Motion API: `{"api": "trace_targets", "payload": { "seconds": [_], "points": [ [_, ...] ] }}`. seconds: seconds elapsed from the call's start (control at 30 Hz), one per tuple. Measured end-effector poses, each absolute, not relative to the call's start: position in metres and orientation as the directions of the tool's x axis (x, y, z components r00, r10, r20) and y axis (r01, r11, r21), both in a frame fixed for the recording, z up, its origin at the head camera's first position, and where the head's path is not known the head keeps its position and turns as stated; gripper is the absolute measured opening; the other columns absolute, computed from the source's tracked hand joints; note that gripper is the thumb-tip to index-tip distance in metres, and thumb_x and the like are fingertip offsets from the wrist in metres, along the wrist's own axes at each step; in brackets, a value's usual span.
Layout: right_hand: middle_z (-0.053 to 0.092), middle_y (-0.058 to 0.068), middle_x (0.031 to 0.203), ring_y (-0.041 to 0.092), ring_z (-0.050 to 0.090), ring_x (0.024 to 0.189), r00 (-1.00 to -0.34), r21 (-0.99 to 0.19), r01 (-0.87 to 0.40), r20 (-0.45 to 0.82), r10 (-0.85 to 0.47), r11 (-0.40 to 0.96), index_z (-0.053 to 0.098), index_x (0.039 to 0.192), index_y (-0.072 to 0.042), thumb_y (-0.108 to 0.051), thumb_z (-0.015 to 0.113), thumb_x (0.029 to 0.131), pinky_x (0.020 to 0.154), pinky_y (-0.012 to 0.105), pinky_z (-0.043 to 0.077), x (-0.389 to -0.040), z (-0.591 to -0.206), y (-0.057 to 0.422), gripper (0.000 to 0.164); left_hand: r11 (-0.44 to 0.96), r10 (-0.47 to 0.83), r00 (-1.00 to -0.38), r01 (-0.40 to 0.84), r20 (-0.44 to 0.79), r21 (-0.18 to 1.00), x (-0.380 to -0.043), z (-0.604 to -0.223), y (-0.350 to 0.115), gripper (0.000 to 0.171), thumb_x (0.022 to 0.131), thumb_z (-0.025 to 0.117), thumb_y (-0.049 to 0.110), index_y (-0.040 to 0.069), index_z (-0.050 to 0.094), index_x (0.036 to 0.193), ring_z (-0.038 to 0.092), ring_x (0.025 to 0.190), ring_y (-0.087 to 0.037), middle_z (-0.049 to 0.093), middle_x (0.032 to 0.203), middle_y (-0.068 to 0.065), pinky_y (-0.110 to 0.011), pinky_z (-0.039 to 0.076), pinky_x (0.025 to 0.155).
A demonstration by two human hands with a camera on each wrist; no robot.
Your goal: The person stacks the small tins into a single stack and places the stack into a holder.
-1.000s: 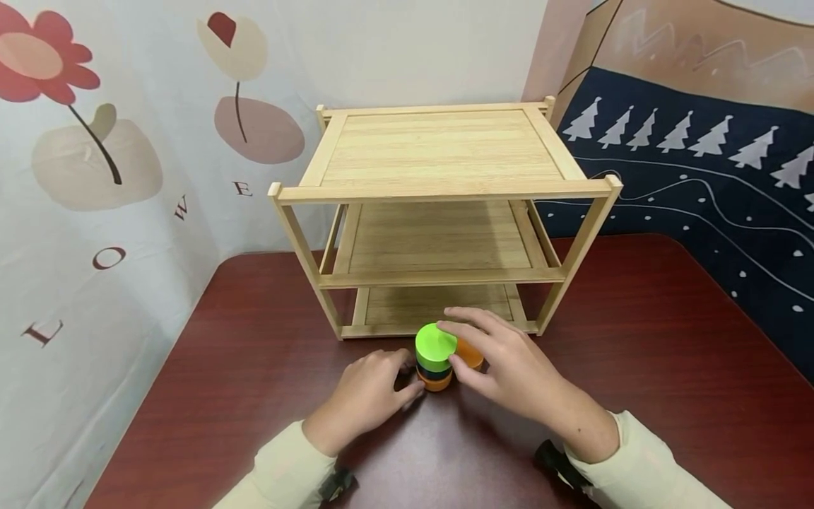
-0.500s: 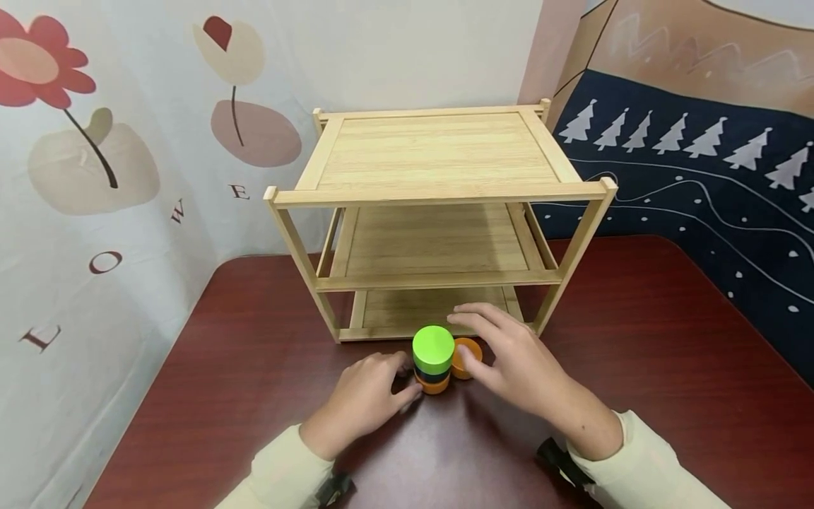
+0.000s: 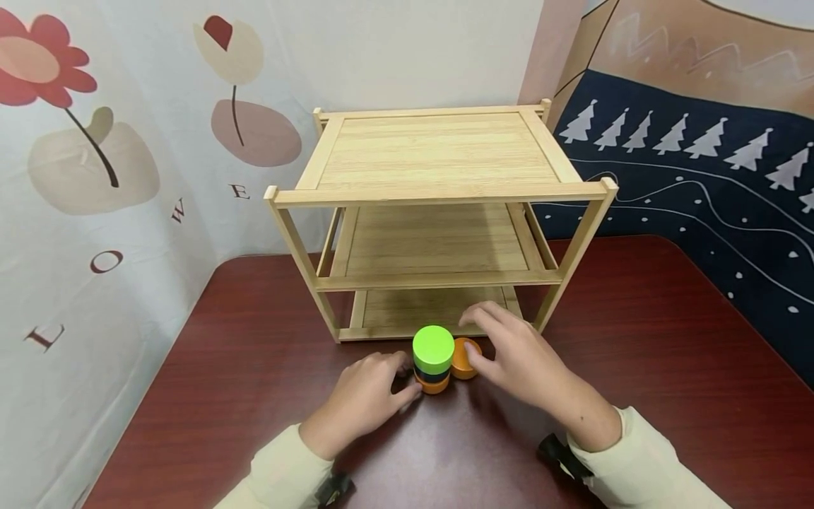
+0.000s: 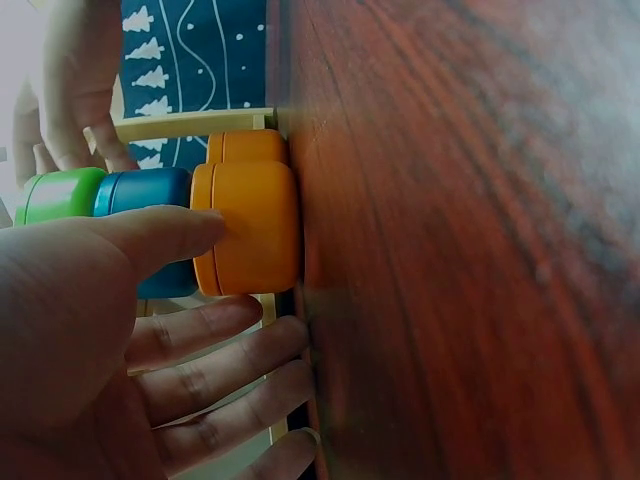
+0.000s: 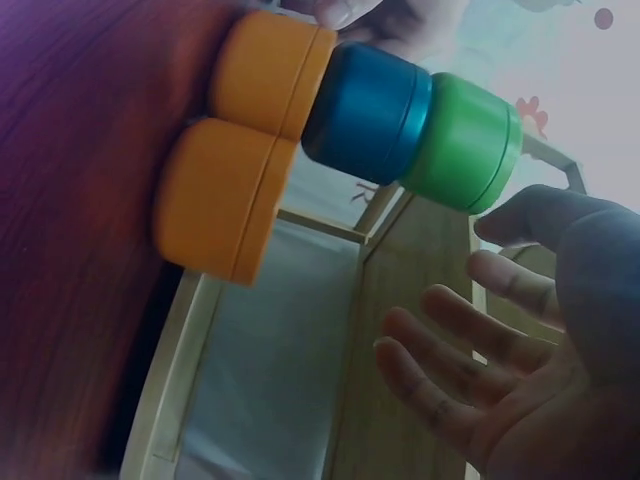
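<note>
Three small lidded round jars stand in a stack: a green jar (image 3: 434, 348) on top, a blue jar (image 4: 150, 190) in the middle and an orange jar (image 4: 250, 228) on the table. A second orange jar (image 3: 464, 359) stands just right of the stack. My left hand (image 3: 364, 396) is at the stack's left side, thumb against or close to the lower orange jar, fingers extended beside it. My right hand (image 3: 524, 357) hovers right of the stack, fingers spread and relaxed. In the right wrist view its thumb is near the green lid, and nothing is held.
A three-tier wooden rack (image 3: 439, 192) stands right behind the jars on the dark red table (image 3: 273, 332). Printed cloth (image 3: 381, 56) covers the walls behind and at both sides. Black straps (image 3: 564, 456) sit on the wrists.
My right hand has drawn away from the green jar to the right, showing more of the orange jar beside the stack. The left hand stays beside the stack.
</note>
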State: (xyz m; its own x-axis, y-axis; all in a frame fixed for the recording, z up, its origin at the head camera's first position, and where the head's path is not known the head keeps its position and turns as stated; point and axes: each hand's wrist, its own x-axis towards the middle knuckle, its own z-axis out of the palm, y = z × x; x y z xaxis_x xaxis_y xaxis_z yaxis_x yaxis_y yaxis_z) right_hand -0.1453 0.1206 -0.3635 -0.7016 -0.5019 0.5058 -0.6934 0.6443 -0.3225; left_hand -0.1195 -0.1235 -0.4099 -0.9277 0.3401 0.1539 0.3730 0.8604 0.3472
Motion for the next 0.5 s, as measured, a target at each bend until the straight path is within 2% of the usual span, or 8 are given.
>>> {"api": "trace_targets", "payload": {
  "seconds": [0.2,0.5],
  "points": [
    [0.066,0.0,0.112,0.018,0.069,0.093,-0.732,-0.32,-0.667,0.452,-0.51,0.673,0.069,0.107,-0.011,-0.013,0.075,0.084,0.079,0.036,0.057,-0.149,-0.367,0.122,0.024,0.862,0.338,-0.929,0.369,0.149,0.346,-0.119,-0.41,-0.123,0.024,0.083,0.078,0.036,0.017,0.067,0.093,0.067,0.081,-0.019,0.067,0.083,0.003,-0.04,0.051,0.063],
    [0.068,0.004,0.12,0.021,0.07,0.104,-0.751,-0.321,-0.653,0.387,-0.534,0.686,0.072,0.115,-0.013,-0.018,0.077,0.087,0.086,0.04,0.057,-0.155,-0.374,0.125,0.029,0.866,0.337,-0.93,0.367,0.145,0.341,-0.12,-0.41,-0.124,0.025,0.084,0.078,0.038,0.018,0.066,0.093,0.067,0.081,-0.019,0.067,0.082,0.003,-0.04,0.051,0.062]
  ]
}}
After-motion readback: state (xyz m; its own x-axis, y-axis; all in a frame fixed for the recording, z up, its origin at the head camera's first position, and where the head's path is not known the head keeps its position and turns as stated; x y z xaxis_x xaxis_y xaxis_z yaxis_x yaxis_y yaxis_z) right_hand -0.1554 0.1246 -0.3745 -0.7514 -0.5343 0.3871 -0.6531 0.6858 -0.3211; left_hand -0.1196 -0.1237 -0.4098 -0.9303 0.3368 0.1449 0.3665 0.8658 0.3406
